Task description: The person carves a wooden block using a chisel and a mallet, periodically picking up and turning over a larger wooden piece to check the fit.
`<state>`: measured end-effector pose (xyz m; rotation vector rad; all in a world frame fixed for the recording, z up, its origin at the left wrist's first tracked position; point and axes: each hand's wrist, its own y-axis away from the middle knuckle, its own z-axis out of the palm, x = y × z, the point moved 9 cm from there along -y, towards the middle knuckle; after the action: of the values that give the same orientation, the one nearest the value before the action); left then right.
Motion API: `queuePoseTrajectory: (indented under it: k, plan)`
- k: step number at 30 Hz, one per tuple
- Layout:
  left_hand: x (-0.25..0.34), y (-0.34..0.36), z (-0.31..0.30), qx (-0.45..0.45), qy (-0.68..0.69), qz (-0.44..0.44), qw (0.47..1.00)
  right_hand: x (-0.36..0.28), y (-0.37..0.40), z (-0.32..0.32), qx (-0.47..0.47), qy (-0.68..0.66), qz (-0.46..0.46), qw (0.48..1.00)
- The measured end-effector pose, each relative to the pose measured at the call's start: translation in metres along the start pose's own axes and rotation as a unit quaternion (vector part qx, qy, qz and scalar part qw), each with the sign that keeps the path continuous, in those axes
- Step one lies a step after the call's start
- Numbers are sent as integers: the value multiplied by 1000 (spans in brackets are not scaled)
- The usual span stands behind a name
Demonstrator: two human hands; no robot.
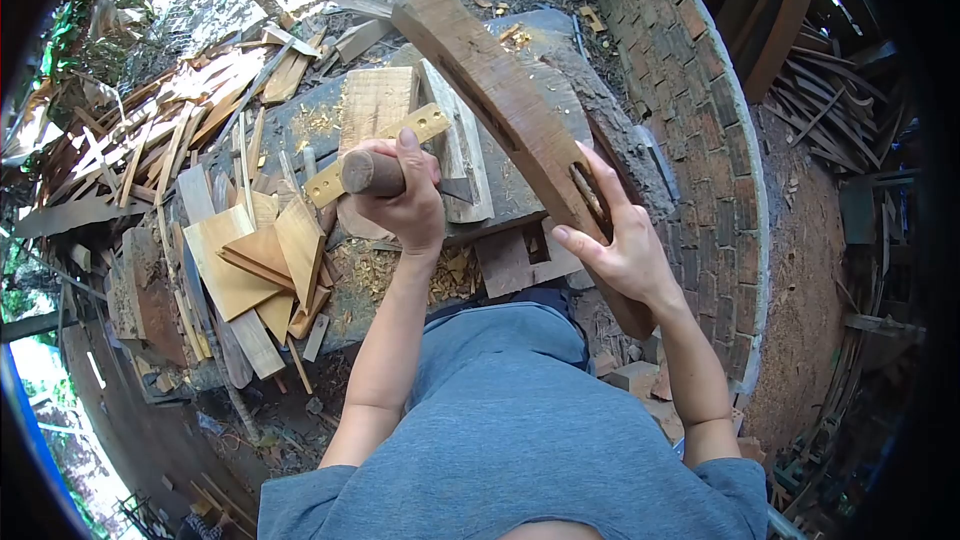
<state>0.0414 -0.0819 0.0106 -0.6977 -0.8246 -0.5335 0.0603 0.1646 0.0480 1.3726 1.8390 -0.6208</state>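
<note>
My left hand [402, 198] is closed around the round wooden handle [372, 173] of a tool, whose short metal blade [458, 189] points right toward the long beam. A long brown wooden beam [510, 105] with slots cut in it slants across the view, held up by my right hand [625, 240], its fingers wrapped over the lower part near a slot. Behind my left hand lie a yellow strip with holes [327, 184], a pale wood block [378, 100] and a grey-white wood piece [462, 140].
Cut wood pieces [262, 258] are piled on the workbench [350, 290] at the left, with shavings around them. Scrap wood [190, 90] heaps up behind. A low curved brick wall [700, 140] runs along the right. A flat piece with a square hole [508, 262] lies at the bench's near edge.
</note>
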Motion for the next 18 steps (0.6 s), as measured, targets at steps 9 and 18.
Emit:
queuePoseTrajectory:
  k: [9,18]
  plan:
    - [-9,6,23,-91,-195,74,974,-25,-10,-13,12,-6,-52,999]
    - [-14,28,15,-183,-265,168,932,-87,-8,-13,-164,96,-67,980]
